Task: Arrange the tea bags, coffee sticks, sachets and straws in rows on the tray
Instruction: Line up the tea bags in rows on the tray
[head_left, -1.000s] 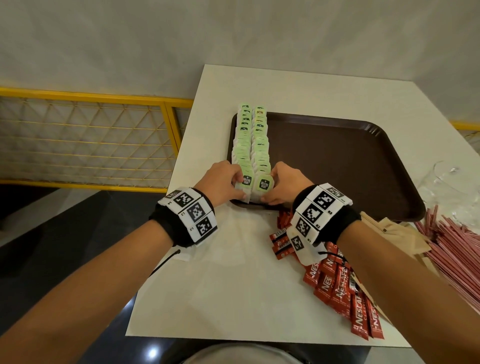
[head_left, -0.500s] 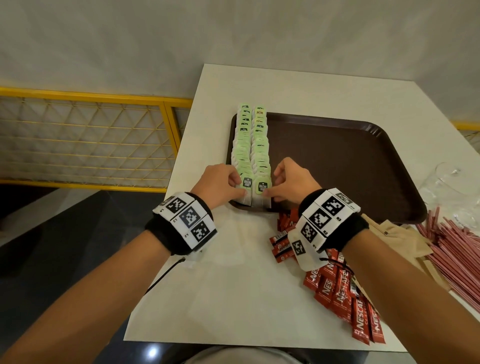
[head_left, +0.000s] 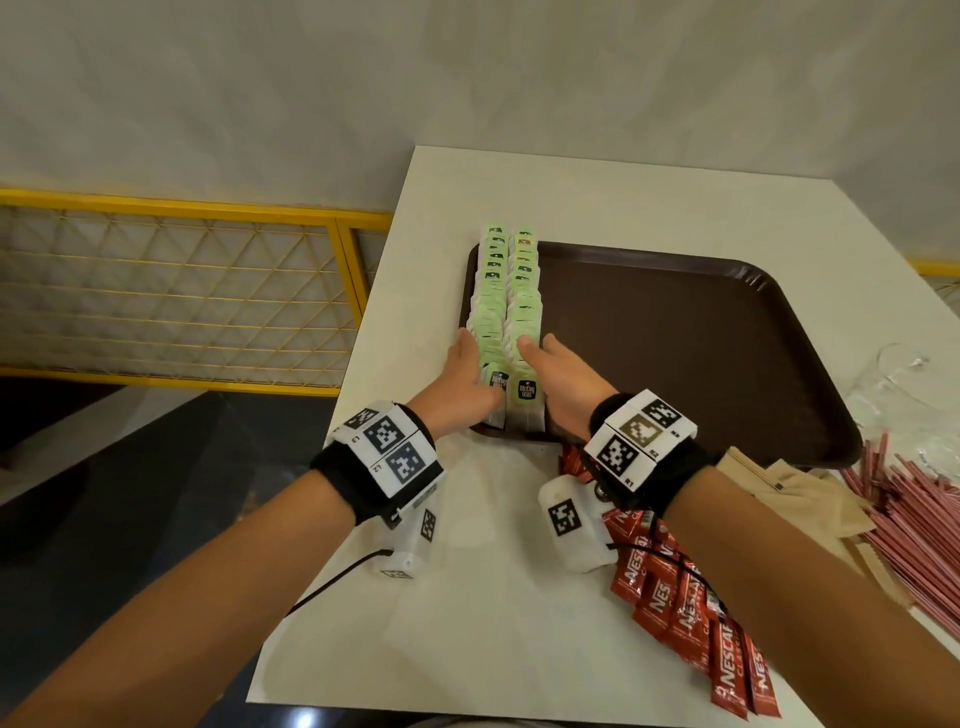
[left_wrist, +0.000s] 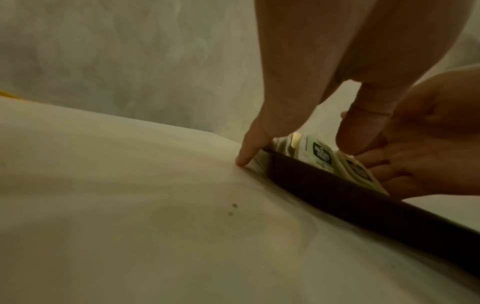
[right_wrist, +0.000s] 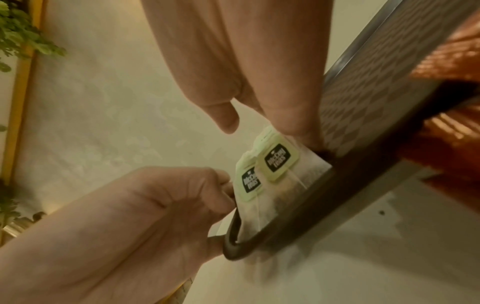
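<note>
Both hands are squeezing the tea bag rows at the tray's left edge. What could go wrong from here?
1. The tea bags overlap loosely; pressure from the left hand and right hand may buckle a row.
2. The nearest bags overhang the tray rim and might slip onto the table.
3. The right wrist sits over the coffee sticks; pulling back may scatter them.

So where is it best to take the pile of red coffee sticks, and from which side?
Probably pinch the coffee sticks across their narrow width near the middle, coming from above with the right hand: they lie flat, overlapping, long sides together, right under that wrist on the table.
</note>
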